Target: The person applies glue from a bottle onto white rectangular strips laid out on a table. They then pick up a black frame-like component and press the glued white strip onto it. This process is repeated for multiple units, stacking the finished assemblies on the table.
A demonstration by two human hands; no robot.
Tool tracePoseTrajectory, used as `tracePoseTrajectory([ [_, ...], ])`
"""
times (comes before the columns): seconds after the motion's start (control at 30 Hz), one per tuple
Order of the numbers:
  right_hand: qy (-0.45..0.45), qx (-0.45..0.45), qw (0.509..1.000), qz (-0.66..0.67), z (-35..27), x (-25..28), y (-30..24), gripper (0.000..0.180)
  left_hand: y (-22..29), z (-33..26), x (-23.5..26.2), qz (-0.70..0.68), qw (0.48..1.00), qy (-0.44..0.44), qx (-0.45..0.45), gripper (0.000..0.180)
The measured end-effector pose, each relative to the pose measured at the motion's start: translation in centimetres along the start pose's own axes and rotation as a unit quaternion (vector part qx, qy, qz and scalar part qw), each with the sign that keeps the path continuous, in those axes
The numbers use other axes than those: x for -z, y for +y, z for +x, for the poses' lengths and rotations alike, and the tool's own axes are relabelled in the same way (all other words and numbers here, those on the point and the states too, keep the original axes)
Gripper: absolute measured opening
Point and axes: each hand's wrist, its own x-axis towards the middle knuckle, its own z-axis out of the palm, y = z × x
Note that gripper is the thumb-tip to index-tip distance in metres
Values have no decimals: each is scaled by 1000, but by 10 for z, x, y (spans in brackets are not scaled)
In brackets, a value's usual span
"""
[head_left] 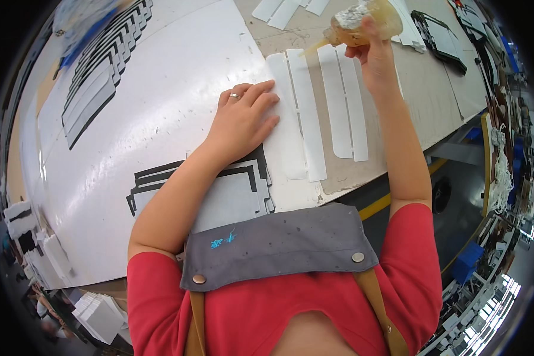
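Grey apron bib (279, 246) with two metal snaps lay nearest the camera at the lower middle of the frame, over a red shirt (163, 296). Beyond it, on the worktop (190, 53), two pairs of long white strips lay lengthwise up the frame: a left pair (307, 118) just right of centre and a right pair (337, 107) beside it, each split by a narrow slit. Right hand (368, 56), upper right, was closed around a translucent yellowish bottle (391, 21), tilted so that its thin nozzle (314, 48) pointed down and left at the upper end of the left pair; contact and any liquid trail could not be made out. Left hand (246, 115) was loosely open, gripping nothing, palm down, with fingertips by the left pair's outer edge; whether they pressed on it was unclear. Judgement: step looked like dispensing liquid along a strip. Method notes: best to keep the nozzle low, squeeze gently and evenly, draw at one steady pace, and stay off the slit, where liquid could run through onto the worktop. Light pressure from the left fingertips, kept clear of the wet line, should stop the strip from skidding. Stacked black-edged grey pieces (237, 190) sat under the left forearm; sleeve and elbow should avoid nudging them.
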Motion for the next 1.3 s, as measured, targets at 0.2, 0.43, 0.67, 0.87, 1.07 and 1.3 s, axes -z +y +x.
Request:
tracePoseTrajectory([
  [0.2,-12,41,996,-81,16,-21,9,52,-1,1,4,-3,1000,3,-1,28],
  [0.43,-23,42,995,-84,14,-19,11,50,0,1,2,-6,1000,10,-6,28],
  [0.67,-55,-51,995,-67,-40,-10,-10,51,0,2,1,6,1000,10,-3,28],
  [0.87,-61,-90,993,-35,-98,-3,-17,48,0,2,-1,22,1000,18,-4,28],
  [1.07,-171,-100,980,-34,-141,6,-35,55,-2,2,-2,30,999,18,-6,27],
  [1.3,-295,145,930,-164,-142,-1,-56,74,-2,1,-4,31,999,31,-12,26],
])
